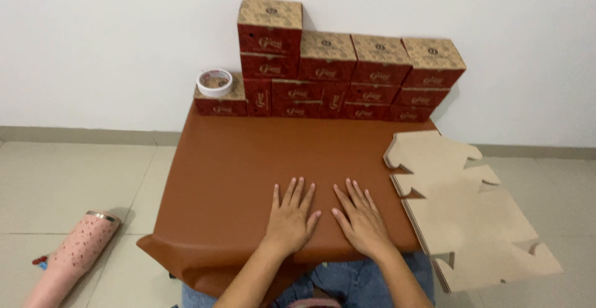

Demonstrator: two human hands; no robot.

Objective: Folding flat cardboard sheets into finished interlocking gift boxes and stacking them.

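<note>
Currently we've both hands, left hand (290, 218) and right hand (360, 218), spread flat, pinning the brown table cover (236, 171) smooth beside flat carton blanks (472, 221).

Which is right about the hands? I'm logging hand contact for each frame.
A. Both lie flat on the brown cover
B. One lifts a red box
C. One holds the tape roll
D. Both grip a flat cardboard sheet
A: the left hand and right hand lie palm-down, fingers spread, on the brown cover, holding nothing.

Two bare hands, left (289, 216) and right (362, 220); one white tape roll (215, 82); one pink patterned tumbler (74, 257); one stack of flat brown cardboard blanks (472, 221).
</note>
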